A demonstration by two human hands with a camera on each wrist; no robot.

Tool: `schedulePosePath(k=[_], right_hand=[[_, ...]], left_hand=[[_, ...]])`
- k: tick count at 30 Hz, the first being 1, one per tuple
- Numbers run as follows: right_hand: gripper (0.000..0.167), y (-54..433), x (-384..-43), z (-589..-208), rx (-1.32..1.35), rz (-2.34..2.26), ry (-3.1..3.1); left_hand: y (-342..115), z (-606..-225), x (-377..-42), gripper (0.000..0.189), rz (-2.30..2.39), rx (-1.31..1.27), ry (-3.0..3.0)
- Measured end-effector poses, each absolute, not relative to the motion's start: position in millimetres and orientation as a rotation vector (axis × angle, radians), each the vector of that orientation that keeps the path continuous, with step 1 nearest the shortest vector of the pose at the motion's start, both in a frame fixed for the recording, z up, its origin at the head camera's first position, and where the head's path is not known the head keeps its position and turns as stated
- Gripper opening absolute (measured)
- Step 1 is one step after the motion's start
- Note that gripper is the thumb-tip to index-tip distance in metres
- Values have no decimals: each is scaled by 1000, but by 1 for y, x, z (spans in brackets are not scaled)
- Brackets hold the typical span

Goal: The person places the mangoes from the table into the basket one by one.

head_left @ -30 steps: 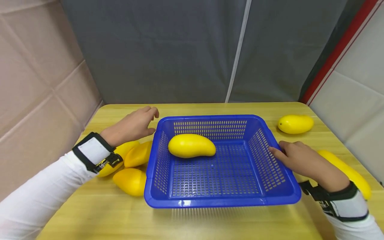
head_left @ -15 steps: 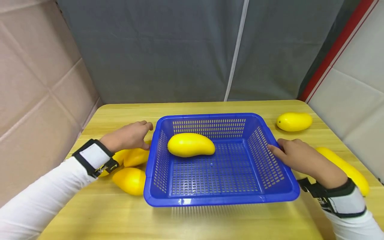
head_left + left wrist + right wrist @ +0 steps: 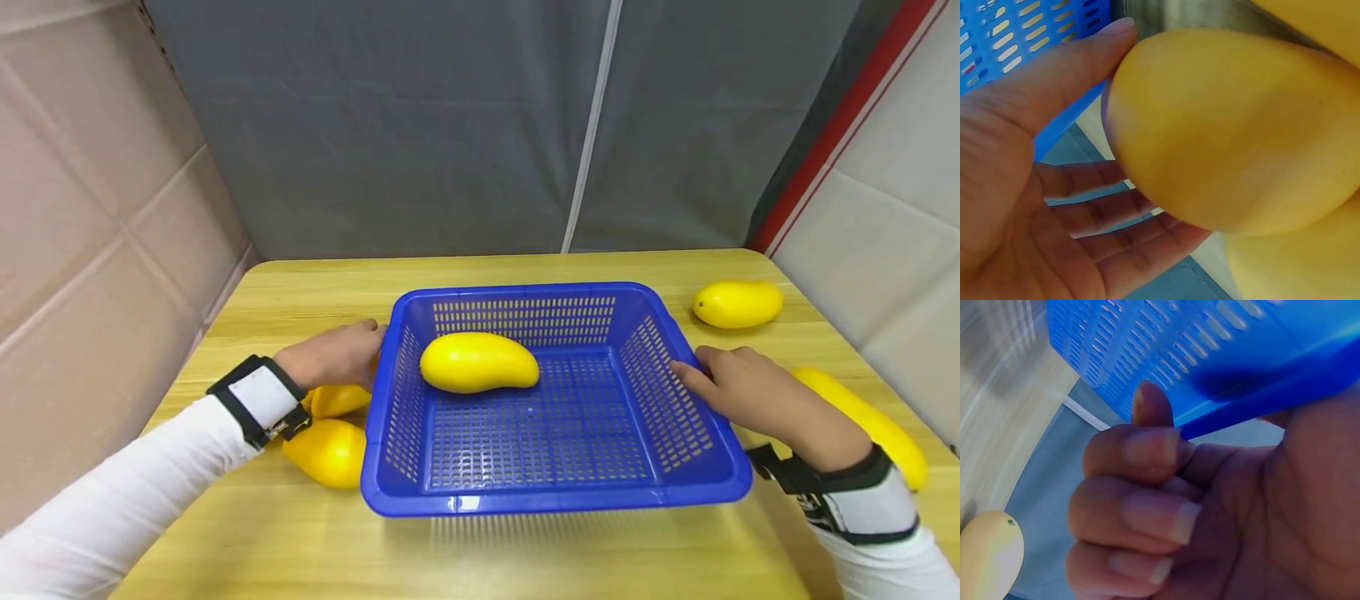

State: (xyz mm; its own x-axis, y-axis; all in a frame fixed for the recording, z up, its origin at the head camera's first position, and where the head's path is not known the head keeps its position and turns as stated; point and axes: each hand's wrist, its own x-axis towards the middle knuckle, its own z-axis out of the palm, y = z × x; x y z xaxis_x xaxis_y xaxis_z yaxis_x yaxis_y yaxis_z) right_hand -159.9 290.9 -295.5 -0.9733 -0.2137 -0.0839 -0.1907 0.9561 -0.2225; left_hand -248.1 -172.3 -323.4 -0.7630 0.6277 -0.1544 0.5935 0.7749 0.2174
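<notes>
My left hand (image 3: 337,354) reaches down beside the basket's left wall. In the left wrist view its thumb and fingers hold the end of an orange-yellow mango (image 3: 1229,125), with some fingertips hidden behind the fruit. My right hand (image 3: 750,396) grips the right rim of a blue plastic basket (image 3: 555,502), thumb over the inner side and fingers curled below the rim in the right wrist view. The basket is slightly raised, its slotted shadow below it. Inside, toward the left, lies one yellow mango (image 3: 480,362).
Left of the basket lies another orange-yellow mango (image 3: 326,452), partly behind the rim. At the right are a yellow mango (image 3: 738,303) near the back and a long yellow fruit (image 3: 862,421) partly behind my right wrist. A grey curtain (image 3: 390,125) hangs behind the wooden table (image 3: 525,558).
My left hand has come down from above the fruits and moved in against the basket's left side, onto a mango. The right hand and basket have stayed in place.
</notes>
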Motion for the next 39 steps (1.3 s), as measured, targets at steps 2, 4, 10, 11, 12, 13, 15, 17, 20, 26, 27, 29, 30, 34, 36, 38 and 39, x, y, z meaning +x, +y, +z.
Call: schedulePosePath(k=[2,4,10,11,12,13,15,17,20,26,27,29,30,34,36,38,39], right_hand=[[44,291,-160,-296,-310,-323,2999],[44,291,-160,-296,-305,-320,2998],[44,292,-159,-297,-291,-329,2994],[44,292,-159,-297,-291,-328,2995],[44,291,-159,-297,-292,-328,2995],[44,291,-159,-297,-292,-330,2994],[44,291,-159,-297,-294,-330,2993],[44,291,-159,-296,-294,-330,2992],[44,290,-159,-296,-300,-335,2991],[43,290,-159,-296,-312,-335,2995],[43,290,-159,-296,-311,-336,2993],[44,290,-159,-295,-307,-338,2988],[44,290,-160,-295,-303,-338,2983],[46,290,-160,-295,-293,-334,2976],[46,290,-160,-295,-288,-333,2972],[47,290,-160,-295,-287,-337,2967],[47,290,-160,-295,-288,-338,2966]], left_hand=[[-172,-324,-247,57,216,973,2748],[-171,-323,-247,58,199,969,2746],[-168,-316,-246,49,171,831,2690],[-168,-316,-246,44,170,808,2674],[-168,-316,-246,42,175,784,2662],[-169,-315,-245,41,180,775,2647],[-170,-316,-245,41,186,767,2629],[-170,-317,-245,40,189,782,2616],[-171,-317,-244,44,197,790,2609],[-173,-315,-243,51,168,751,2630],[-173,-314,-243,53,158,735,2634],[-175,-311,-243,56,130,715,2643],[-175,-309,-242,57,117,704,2651],[-177,-300,-243,58,87,709,2679],[-179,-296,-243,57,83,699,2694],[-180,-291,-243,58,77,697,2708],[-182,-289,-243,59,73,693,2717]])
